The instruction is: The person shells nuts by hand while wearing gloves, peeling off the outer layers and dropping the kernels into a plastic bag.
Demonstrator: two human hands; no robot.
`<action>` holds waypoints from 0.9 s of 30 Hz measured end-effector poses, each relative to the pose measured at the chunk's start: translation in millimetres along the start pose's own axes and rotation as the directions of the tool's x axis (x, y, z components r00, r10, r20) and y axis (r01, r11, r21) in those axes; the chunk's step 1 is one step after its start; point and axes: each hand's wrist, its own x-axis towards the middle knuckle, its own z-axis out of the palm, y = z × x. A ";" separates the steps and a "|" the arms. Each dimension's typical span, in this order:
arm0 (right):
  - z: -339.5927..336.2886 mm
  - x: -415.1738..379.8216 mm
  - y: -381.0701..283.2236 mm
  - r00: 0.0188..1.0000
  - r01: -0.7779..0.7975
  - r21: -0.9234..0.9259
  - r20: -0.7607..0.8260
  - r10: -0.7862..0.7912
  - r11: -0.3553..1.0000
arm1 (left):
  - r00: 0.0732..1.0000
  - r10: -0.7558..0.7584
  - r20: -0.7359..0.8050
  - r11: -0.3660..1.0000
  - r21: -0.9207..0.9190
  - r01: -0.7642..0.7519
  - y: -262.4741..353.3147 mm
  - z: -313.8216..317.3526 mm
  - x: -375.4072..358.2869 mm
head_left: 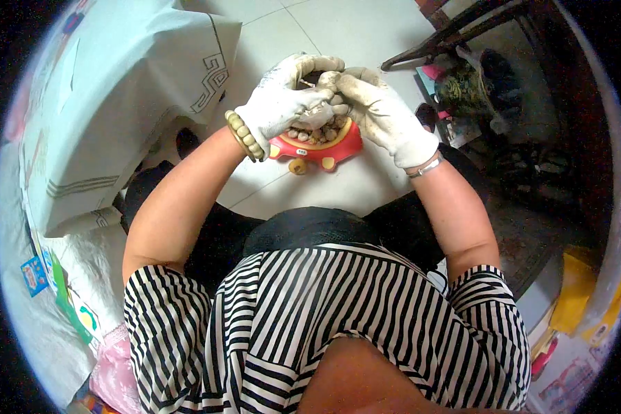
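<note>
Both my hands wear white work gloves, stained brownish at the fingers, and meet in front of me. My left hand point(286, 96) is closed with its fingers curled, and a beaded bracelet point(244, 136) circles that wrist. My right hand point(379, 114) pinches thumb and fingers together against the left fingertips. Whatever lies between them is small and pale, too hidden to name. Just below sits a red and yellow holder point(314, 153) with a round yellow knob or wheel at its near side. Several small roundish tan lumps point(310, 134) fill it, partly covered by my left hand.
A pale patterned cloth point(138, 90) drapes over something at the left. Dark wooden bars point(455, 34) and a cluttered heap point(476, 86) stand at the right. Light floor tiles point(276, 31) lie beyond my hands. Yellow packaging point(576, 290) is at lower right.
</note>
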 end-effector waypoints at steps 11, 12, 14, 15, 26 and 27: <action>18.0 -6.7 -10.5 0.995 -0.079 -0.058 0.061 0.083 0.995 | 0.990 0.137 0.011 0.990 0.044 -0.138 -17.0 -5.7 0.9; 17.6 -7.2 -11.1 0.989 -0.088 -0.059 0.115 0.095 0.994 | 0.990 0.137 0.013 0.989 0.045 -0.138 -14.2 -6.3 1.6; 16.0 -7.5 -12.1 0.980 -0.097 -0.059 0.167 0.106 0.994 | 0.961 0.240 0.133 0.874 0.402 -0.274 -8.1 -8.9 3.7; 14.4 -7.5 -12.6 0.968 -0.118 -0.064 0.213 0.129 0.991 | 0.964 0.226 0.138 0.881 0.392 -0.263 -11.3 -9.6 4.9; 1.9 4.1 -12.8 0.920 -0.180 -0.108 0.334 0.207 0.978 | 0.953 -0.088 0.289 0.994 -0.029 0.101 -7.8 -16.3 8.1; 6.0 1.7 -16.1 0.913 -0.167 -0.121 0.357 0.200 0.979 | 0.951 -0.089 0.296 0.994 -0.028 0.102 -8.5 -16.2 8.0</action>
